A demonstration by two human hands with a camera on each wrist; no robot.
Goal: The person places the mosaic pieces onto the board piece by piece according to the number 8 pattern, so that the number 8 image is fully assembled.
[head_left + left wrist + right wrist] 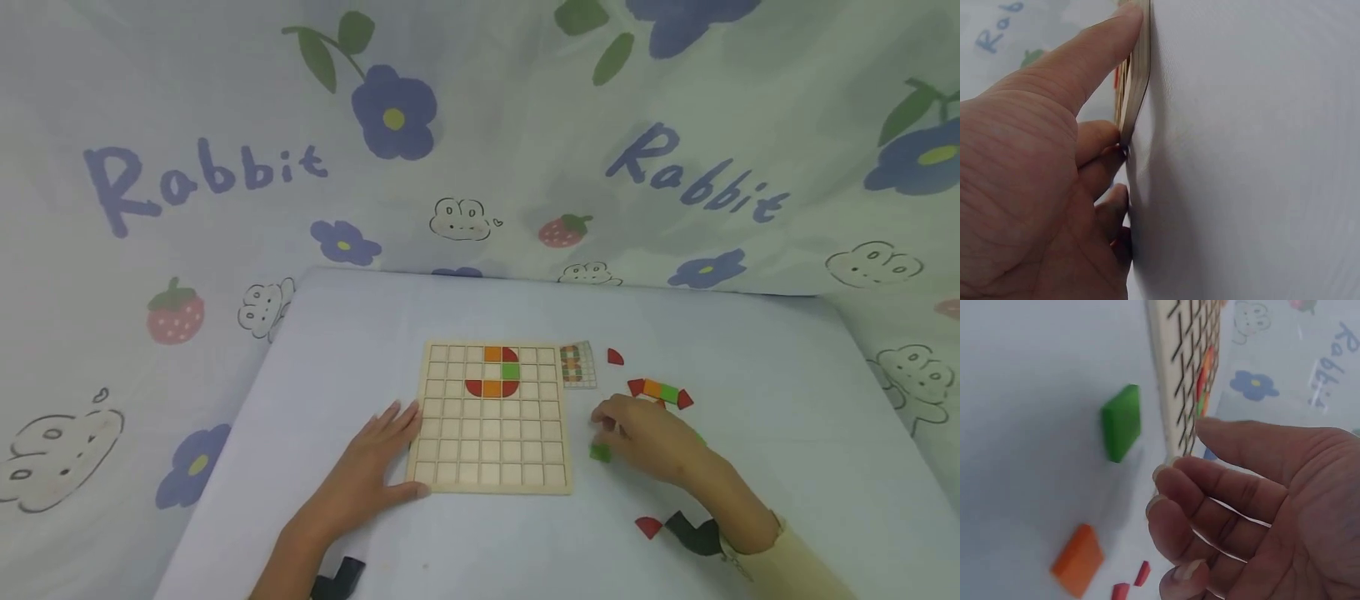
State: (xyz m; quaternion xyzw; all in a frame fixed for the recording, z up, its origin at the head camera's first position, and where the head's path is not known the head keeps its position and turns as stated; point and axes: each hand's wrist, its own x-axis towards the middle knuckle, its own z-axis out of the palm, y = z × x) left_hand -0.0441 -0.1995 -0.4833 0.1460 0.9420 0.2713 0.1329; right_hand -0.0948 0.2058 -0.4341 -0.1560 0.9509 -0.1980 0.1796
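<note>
A light wooden grid board (480,454) lies flat in front of me. On it sit an orange square (492,354), a green square (510,372) and a few red quarter-circle pieces (474,388) near the top. My left hand (367,471) rests at the board's left side, thumb at the near corner and fingertips on the edge. Right of the board, my right hand (648,437) hovers with loosely bent fingers. Nothing shows between its thumb and fingers in the right wrist view. Just below its fingertips lies a loose green square tile (1122,423), apart from the hand.
A small pattern card (577,365) touches the board's upper right. Loose red, orange and green pieces (660,392) lie beyond my right hand. Nearer me are a red quarter circle (648,527) and black pieces (693,535); another black piece (347,577) is beside my left forearm.
</note>
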